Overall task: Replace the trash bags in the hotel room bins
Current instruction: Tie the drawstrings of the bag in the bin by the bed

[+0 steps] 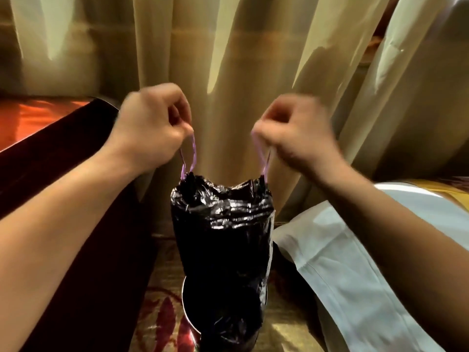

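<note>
A black trash bag hangs upright in the middle of the head view, its mouth gathered and crinkled. Two purple drawstring loops rise from its top corners. My left hand pinches the left drawstring and my right hand pinches the right drawstring, both fists raised above the bag. The bag's lower end sits in or just above a round metal bin, of which only the left rim shows below the bag. The right hand is motion-blurred.
Beige curtains hang right behind the bag. A dark wooden furniture piece with a glossy orange top stands at the left. White bed linen lies at the right. Patterned carpet covers the floor.
</note>
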Demonstrator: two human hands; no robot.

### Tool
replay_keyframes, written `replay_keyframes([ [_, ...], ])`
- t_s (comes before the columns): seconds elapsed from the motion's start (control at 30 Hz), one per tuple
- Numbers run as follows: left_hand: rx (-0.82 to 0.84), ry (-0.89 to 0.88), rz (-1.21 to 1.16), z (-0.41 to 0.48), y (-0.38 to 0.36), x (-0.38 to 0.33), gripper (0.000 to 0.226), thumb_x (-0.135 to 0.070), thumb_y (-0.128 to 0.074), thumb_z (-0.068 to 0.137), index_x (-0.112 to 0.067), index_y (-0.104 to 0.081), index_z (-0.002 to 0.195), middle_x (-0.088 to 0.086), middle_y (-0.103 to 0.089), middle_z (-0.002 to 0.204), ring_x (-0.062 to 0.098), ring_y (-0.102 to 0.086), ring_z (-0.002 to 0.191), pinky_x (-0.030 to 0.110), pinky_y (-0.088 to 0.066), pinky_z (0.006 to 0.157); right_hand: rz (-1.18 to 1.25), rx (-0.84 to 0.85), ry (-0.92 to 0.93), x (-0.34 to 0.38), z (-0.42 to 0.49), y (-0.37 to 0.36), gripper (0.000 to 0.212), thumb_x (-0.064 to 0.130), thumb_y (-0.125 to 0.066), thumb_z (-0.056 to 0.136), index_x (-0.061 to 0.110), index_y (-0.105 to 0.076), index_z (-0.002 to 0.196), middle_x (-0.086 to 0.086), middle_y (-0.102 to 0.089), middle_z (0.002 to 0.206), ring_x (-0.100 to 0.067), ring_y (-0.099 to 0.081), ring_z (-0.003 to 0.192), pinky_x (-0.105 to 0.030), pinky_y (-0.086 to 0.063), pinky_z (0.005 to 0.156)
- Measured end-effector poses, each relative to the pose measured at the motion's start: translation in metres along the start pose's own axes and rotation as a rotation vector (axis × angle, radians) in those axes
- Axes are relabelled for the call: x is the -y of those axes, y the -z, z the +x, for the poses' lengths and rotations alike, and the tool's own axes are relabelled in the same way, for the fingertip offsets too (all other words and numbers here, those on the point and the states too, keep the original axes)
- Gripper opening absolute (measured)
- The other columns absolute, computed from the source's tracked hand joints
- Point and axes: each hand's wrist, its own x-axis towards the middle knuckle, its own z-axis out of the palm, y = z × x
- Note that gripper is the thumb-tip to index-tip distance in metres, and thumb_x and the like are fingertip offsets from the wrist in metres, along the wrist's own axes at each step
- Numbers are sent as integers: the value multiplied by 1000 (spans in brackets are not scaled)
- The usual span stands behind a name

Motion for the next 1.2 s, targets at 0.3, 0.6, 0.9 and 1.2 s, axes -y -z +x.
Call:
replay_keyframes([
  [0.3, 76, 96, -108, 9, -6, 16, 21, -9, -79, 76, -22, -64, 72, 0, -64, 69, 15, -58, 64, 28, -47, 63, -64, 58, -16, -9, 7, 8, 6, 24, -71, 76, 20, -74, 73, 8, -69, 68, -12, -64, 72, -31, -52, 68],
  [0.6, 198, 142, -23, 5, -25, 26, 28, -2, -73, 74, -25, -59, 68, -4, -64, 67, 19, -66, 71, 22, -46, 60, -14, 192, -181, -43, -6, -22, 18, 33, -75, 82, 19, -70, 70, 5, -67, 57, -13, -62, 51, -31, -53, 60],
  [0.9, -58, 142, -127, 16, -12, 27, 16, -12, -78, 72, -21, -65, 75, 3, -68, 76, 21, -66, 73, 29, -54, 70, 348, -11, -193, -40, -2, 6, 9, 7, -75, 83, -1, -72, 82, -2, -62, 52, -16, -55, 40, -27, -46, 39],
  [1.2, 9, 131, -116, 9, -24, 35, 14, -14, -77, 70, -18, -64, 75, 5, -68, 76, 22, -66, 73, 34, -55, 69, 327, -18, -236, -47, 4, 4, 11, 10, -74, 82, 0, -70, 80, -7, -61, 57, -17, -53, 41, -28, -44, 41],
])
